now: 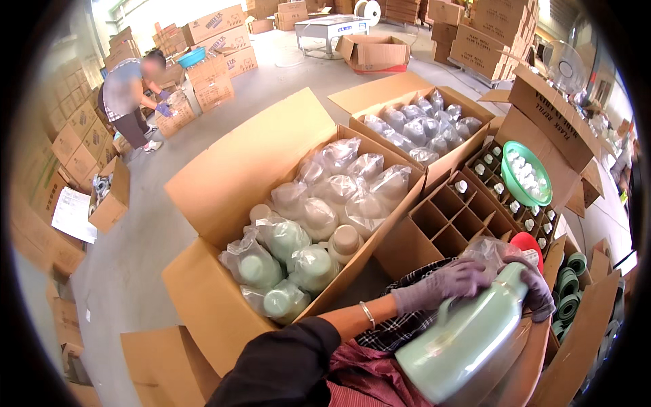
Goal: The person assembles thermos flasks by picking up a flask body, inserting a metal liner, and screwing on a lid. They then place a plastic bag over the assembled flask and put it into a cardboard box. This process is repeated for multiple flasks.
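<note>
A pale green vacuum flask [468,332] lies tilted across my lap, its neck pointing up and to the right. My right hand [540,293], in a grey-purple glove, is closed around the flask's neck. Over the flask's handle side is my left hand [444,285], gloved alike, slightly blurred, with fingers curled at a crumpled clear plastic bag [489,252]. Part of its grip is hidden. Just left of my hands, an open carton [369,261] holds several bagged flasks [319,217], pale green in front and whitish behind.
A divided carton [434,220] with white-capped pieces stands beyond my hands, a green basin [532,169] on it. Rolled green pieces [569,292] fill a box at right. Another carton of bagged items [427,125] stands behind. At far left a person [129,91] bends over a box.
</note>
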### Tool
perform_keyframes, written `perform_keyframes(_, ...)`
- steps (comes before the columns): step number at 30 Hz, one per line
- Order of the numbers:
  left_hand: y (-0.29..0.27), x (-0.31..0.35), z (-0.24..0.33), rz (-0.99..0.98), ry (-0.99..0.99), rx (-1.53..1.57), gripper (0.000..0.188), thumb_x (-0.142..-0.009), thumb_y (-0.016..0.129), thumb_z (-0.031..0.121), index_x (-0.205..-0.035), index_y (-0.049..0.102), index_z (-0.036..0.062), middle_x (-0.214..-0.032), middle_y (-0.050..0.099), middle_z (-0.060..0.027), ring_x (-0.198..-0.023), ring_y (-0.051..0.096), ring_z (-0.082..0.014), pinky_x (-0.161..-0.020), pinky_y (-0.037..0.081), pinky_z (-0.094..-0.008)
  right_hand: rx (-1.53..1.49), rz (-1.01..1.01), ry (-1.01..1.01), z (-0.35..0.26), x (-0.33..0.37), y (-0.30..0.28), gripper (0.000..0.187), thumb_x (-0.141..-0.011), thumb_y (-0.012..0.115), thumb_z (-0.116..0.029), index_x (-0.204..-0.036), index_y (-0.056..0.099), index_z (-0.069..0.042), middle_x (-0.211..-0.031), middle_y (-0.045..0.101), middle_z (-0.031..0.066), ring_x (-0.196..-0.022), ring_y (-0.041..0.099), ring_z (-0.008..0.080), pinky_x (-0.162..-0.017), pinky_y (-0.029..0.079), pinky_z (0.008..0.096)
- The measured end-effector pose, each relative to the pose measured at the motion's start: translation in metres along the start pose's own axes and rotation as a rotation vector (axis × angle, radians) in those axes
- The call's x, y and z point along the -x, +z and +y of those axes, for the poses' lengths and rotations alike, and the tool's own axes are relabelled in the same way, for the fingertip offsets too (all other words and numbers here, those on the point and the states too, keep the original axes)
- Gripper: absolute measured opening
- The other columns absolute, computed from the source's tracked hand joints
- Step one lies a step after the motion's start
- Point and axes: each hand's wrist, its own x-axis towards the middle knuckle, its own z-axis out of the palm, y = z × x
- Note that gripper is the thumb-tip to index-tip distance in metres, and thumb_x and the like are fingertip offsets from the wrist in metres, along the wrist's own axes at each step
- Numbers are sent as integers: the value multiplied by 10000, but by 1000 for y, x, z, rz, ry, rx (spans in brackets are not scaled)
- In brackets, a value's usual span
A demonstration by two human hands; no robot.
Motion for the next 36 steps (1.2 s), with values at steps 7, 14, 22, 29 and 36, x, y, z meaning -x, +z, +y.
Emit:
perform_keyframes(7, -86, 45, 54, -521, 146, -408, 340, -814, 648, 174, -1152, 618, 144, -1343, 522, -83, -1270, 496, -340, -1107, 412, -494, 828, -30, 313, -58, 30, 81, 544, -772, 668, -303, -1240, 600, -33, -872, 677, 153, -748, 668, 226, -708, 531, 339)
perform_keyframes(14, -204, 160, -62, -274, -1136, -1157, 462, -821, 711, 377, -1132, 627, 46, -1198, 581, -198, -1121, 561, -382, -1007, 424, -493, 722, 216, 50, -62, 38, 46, 487, -737, 707, -151, -1188, 637, 20, -1085, 675, 149, -1005, 656, 223, -900, 512, 307)
perform_keyframes(22, -280, 175, -118, 177, -1544, -290, 385, -856, 695, 315, -1119, 630, 41, -956, 669, -96, -881, 663, -236, -860, 516, -397, 791, 50, 512, -48, 0, 43, 551, -703, 772, -296, -1166, 648, -26, -985, 686, 170, -917, 680, 242, -880, 518, 360)
perform_keyframes(29, -157, -54, -87, 292, -876, 839, 260, -989, 531, 243, -1099, 634, 32, -966, 669, -41, -897, 646, -146, -815, 529, -293, 426, -53, -197, -58, -112, 107, 601, -879, 715, -367, -1327, 545, -4, -1189, 632, 137, -1056, 623, 193, -912, 517, 350)
perform_keyframes(36, -120, -78, -121, 126, -650, 989, 795, -980, 358, 655, -1418, 432, -3, -1376, 536, -182, -1271, 526, -287, -1107, 394, -445, -782, 210, -102, -15, -138, -13, 355, -1015, 395, -254, -1023, 621, 20, -884, 689, 125, -754, 677, 194, -599, 587, 280)
